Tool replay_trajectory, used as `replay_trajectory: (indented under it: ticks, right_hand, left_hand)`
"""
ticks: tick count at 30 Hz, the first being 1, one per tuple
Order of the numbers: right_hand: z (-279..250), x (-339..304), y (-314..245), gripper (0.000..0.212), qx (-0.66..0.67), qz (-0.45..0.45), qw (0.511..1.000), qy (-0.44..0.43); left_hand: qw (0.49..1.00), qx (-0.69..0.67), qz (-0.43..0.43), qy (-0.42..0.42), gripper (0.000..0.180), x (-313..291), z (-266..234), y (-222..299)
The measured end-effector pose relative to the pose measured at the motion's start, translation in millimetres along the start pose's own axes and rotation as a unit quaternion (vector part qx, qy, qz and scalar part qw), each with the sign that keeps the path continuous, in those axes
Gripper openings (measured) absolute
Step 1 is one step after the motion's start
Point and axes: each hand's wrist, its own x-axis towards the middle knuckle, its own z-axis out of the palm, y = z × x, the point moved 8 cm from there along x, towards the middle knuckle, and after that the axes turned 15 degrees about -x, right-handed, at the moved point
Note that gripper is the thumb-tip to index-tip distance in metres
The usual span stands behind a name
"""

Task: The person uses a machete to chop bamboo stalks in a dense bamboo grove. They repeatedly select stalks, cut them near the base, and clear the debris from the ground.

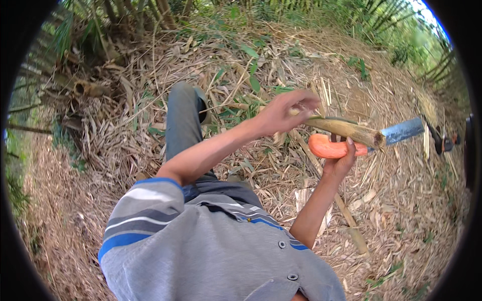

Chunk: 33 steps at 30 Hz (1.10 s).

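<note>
Outdoor plot, ground (401,210) covered in dry bamboo leaves, husks and split offcuts; a bamboo clump (125,20) stands at the far edge.

A short, yellowish-brown bamboo stick (346,129) is held roughly level in front of the body. The left hand (283,113) is closed loosely about its near end, fingers curled over the top. The right hand (341,160) is wrapped around the orange handle (329,148) of a heavy knife, thumb up against the handle. The grey steel blade (401,131) projects to the right, past the far end of the stick, and lies just beside or against it; actual contact cannot be resolved.

A grey striped shirt (201,241) and one trousered leg (182,125) are visible below the arms.

Progress, as judged: the far end of the stick shows a cut, reddish-brown face, and pale slivers lie on the ground below, so some trimming appears done. The stick's skin looks largely unshaved along its length, so most of the shaping seems to be left.
</note>
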Motion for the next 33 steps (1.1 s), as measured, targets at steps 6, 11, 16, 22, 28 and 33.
replay_trajectory:
  ticks: [6, 11, 16, 22, 28, 33]
  right_hand:
    - [94.5, -11.8, -7.6, 0.064, -0.027, 0.001, 0.996, -0.088]
    - [164.0, 1.5, -6.8, 0.057, -0.006, -0.017, 0.987, -0.160]
    - [188.9, 10.8, 34.0, 0.048, -0.086, 0.021, 0.988, -0.124]
    - [168.5, -3.2, 127.6, 0.029, -0.334, 0.101, 0.929, -0.120]
    - [113.4, 15.7, 120.7, 0.028, -0.490, 0.169, 0.833, -0.191]
    - [75.4, 92.7, -36.5, 0.028, -0.667, 0.088, 0.714, -0.194]
  left_hand:
    - [0.977, 0.032, -0.114, -0.175, 0.042, 28.5, -7.5, -43.3]
    - [0.992, 0.080, -0.089, -0.038, 0.054, 45.7, -85.8, -25.0]
    - [0.946, 0.212, 0.034, 0.244, 0.065, 19.7, -259.3, 64.6]
    - [0.879, 0.111, 0.164, 0.433, 0.051, -50.2, -370.3, 127.7]
    - [0.782, 0.090, 0.254, 0.561, 0.042, -103.9, -442.1, 150.4]
    - [0.601, 0.196, 0.352, 0.691, 0.031, -175.3, -464.2, 164.9]
